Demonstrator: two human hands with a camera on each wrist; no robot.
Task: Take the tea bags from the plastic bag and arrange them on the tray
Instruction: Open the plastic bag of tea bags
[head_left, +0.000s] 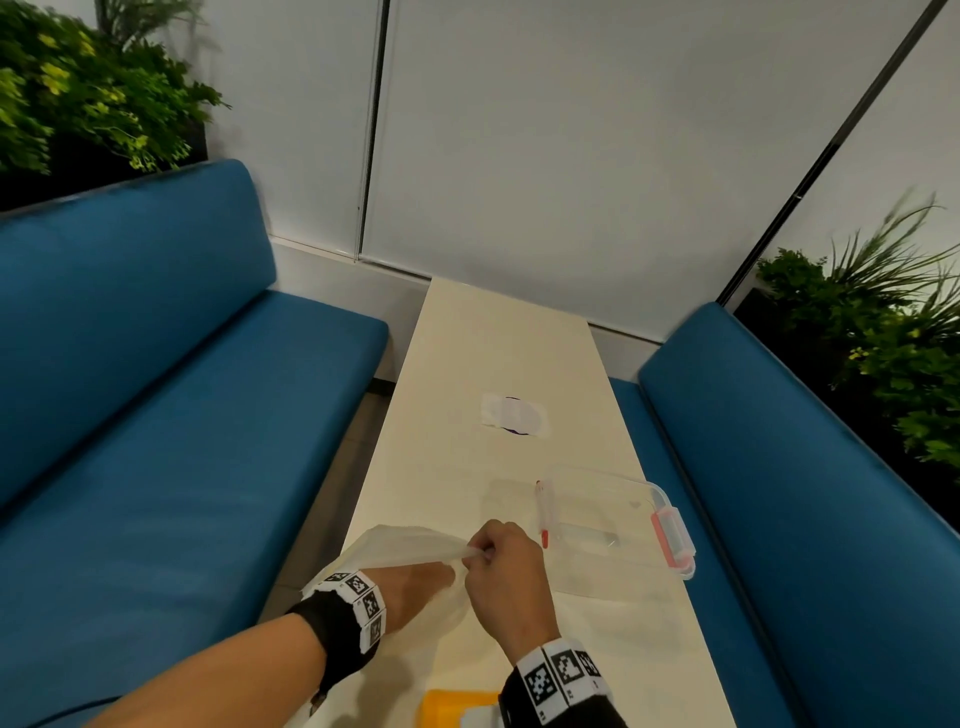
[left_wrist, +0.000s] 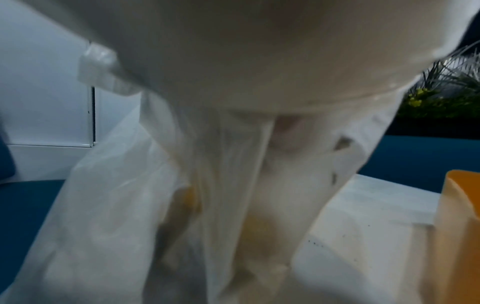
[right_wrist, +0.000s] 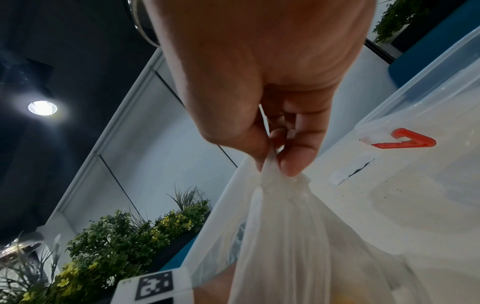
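Here the plastic bag (head_left: 410, 551) lay at the near end of the table (head_left: 493, 353), its rim gathered up and held. The right hand (head_left: 506, 577) had its fingers (right_wrist: 293, 162) curled tight, thumb against forefinger, pinching a twisted bunch of the bag's film. The left hand (head_left: 415, 592) reached into the bag's mouth from the side away from the clear container; its fingers were hidden by the film, so whether they gripped anything could not be told.

Beyond the bag and to its right stood a clear container (head_left: 587, 519) with a pink latch (head_left: 672, 540), and a red-tipped pen (head_left: 543, 512) lay at the container's bag-side edge. A yellow tray (head_left: 457, 709) showed at the near edge of the table, on the person's side of the bag.

The left wrist view alone looked through the film, where blurred yellowish shapes (left_wrist: 255, 228) sat low in the bag; what they were could not be made out. The right wrist view alone showed the pinch itself. The head view alone showed the blue benches (head_left: 156, 389) flanking the table.
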